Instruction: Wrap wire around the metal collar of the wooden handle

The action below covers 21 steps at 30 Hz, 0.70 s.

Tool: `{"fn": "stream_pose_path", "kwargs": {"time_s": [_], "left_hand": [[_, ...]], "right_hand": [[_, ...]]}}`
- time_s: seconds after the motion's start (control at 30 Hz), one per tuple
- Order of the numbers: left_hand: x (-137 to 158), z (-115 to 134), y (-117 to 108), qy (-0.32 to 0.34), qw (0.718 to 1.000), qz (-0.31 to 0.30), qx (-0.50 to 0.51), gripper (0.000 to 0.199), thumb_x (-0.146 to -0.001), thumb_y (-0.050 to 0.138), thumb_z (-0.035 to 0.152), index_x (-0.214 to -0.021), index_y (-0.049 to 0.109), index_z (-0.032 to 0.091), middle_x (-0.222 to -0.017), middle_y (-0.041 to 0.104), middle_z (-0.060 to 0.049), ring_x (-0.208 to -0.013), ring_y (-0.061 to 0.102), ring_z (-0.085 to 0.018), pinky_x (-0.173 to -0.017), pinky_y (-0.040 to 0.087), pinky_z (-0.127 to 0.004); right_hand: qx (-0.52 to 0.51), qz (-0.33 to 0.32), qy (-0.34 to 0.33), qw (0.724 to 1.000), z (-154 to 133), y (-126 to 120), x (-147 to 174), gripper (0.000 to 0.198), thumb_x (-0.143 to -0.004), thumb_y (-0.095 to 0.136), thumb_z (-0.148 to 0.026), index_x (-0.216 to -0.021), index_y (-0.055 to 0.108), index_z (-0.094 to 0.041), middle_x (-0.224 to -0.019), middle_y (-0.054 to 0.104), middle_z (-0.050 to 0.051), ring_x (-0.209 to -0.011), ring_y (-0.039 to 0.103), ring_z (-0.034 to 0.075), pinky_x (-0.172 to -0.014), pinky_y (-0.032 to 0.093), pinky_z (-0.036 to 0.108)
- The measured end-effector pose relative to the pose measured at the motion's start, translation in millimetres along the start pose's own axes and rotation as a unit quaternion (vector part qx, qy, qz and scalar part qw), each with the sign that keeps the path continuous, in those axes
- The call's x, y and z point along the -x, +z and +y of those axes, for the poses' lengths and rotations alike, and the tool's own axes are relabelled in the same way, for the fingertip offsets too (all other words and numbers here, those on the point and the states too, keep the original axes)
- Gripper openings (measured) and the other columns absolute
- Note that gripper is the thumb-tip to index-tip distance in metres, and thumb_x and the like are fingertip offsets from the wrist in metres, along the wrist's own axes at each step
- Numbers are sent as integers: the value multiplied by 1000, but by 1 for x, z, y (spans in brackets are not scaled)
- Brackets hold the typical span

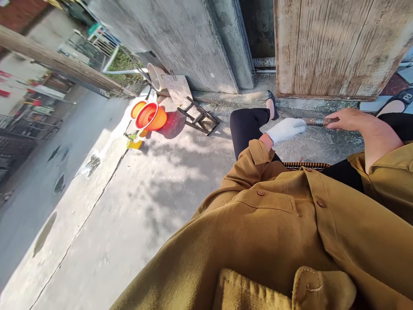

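Note:
A white glove covers my left hand [287,130], which is closed around one end of a short brown rod [313,122]. My bare right hand [350,119] grips the other end. Between the hands the rod looks worn, with a dark band like wound wire near its middle. Its kind cannot be made out, and both ends are hidden in my hands. It is held level above the concrete, in front of my lap. My legs are in black trousers, one to each side of the rod.
The woven edge of a seat [305,165] shows beneath me. A weathered wooden door panel [335,47] stands close ahead. Off to the left are orange basins [151,116], a small wooden frame [199,115], a pale bucket [156,77] and a yellow object [134,144] on the concrete floor [129,224].

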<state>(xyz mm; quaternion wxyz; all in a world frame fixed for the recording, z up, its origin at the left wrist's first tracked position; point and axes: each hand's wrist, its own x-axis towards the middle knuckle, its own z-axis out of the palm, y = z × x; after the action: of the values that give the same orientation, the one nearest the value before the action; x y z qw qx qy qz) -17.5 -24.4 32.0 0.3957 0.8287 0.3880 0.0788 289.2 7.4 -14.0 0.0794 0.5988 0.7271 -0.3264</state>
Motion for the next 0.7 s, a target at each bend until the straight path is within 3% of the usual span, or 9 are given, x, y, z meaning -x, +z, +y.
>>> {"fn": "stream_pose_path", "kwargs": {"time_s": [0.07, 0.17, 0.3, 0.4, 0.5, 0.53, 0.6, 0.67, 0.7], "left_hand": [[-2, -2, -3, 19, 1000, -9, -21, 35, -104, 53, 32, -107, 82, 13, -108, 82, -9, -107, 72, -22, -107, 54, -34], [-5, -5, -6, 25, 999, -4, -46, 35, -107, 51, 30, -105, 81, 13, -107, 82, -9, -106, 73, -23, -105, 54, -34], [-13, -9, -7, 24, 999, 13, -28, 36, -110, 52, 33, -109, 81, 11, -113, 82, -11, -109, 72, -23, -107, 54, -35], [-23, -16, 1, 16, 999, 27, 42, 31, -110, 58, 32, -111, 80, 10, -113, 83, -11, -110, 71, -22, -107, 53, -33], [-27, -22, 15, -31, 989, 52, 137, 26, -112, 56, 27, -109, 76, 10, -98, 78, -8, -90, 64, -16, -93, 54, -31], [-25, -22, 20, -60, 982, 67, 164, 28, -114, 52, 28, -109, 75, 12, -88, 73, -5, -79, 58, -15, -84, 52, -31], [-19, -18, 28, -69, 974, 36, 212, 32, -116, 51, 37, -109, 73, 15, -78, 65, -2, -69, 51, -14, -72, 47, -31], [-10, -9, 32, -50, 973, 12, 227, 33, -113, 59, 41, -98, 72, 15, -77, 62, -1, -67, 50, -13, -68, 43, -30], [-7, -4, 33, -39, 974, -4, 224, 34, -111, 63, 43, -96, 73, 14, -76, 62, -1, -67, 50, -12, -70, 45, -30]], "right_hand": [[-31, -101, -49, 993, 3, 5, 0, 71, -88, 80, -64, -147, 85, -26, -85, 82, 6, -83, 72, 29, -84, 51, 41], [-119, -208, -107, 965, 0, 12, 5, 70, -76, 87, -67, -134, 91, -27, -84, 79, 5, -78, 65, 25, -79, 51, 41], [-202, -265, -149, 931, -16, 10, 20, 71, -72, 92, -67, -130, 93, -27, -86, 77, 4, -78, 62, 22, -78, 51, 40], [-219, -262, -172, 924, -24, 1, 34, 70, -73, 94, -65, -129, 93, -23, -83, 76, 4, -78, 62, 22, -78, 52, 40], [-309, -131, -177, 925, -24, -10, 44, 60, -74, 96, -62, -117, 91, -21, -88, 76, 5, -80, 63, 21, -81, 55, 40], [-362, -53, -172, 914, -23, -12, 45, 54, -75, 96, -61, -111, 89, -21, -90, 76, 6, -81, 63, 20, -81, 56, 40], [-458, 102, -149, 870, -21, -13, 42, 45, -79, 96, -57, -102, 82, -21, -94, 75, 6, -80, 62, 18, -81, 58, 38], [-498, 190, -111, 839, -18, -10, 33, 40, -83, 94, -53, -101, 78, -21, -93, 74, 7, -77, 61, 16, -79, 60, 35], [-494, 207, -90, 840, -17, -7, 27, 38, -85, 93, -51, -103, 77, -20, -93, 75, 7, -76, 62, 16, -79, 61, 35]]}}
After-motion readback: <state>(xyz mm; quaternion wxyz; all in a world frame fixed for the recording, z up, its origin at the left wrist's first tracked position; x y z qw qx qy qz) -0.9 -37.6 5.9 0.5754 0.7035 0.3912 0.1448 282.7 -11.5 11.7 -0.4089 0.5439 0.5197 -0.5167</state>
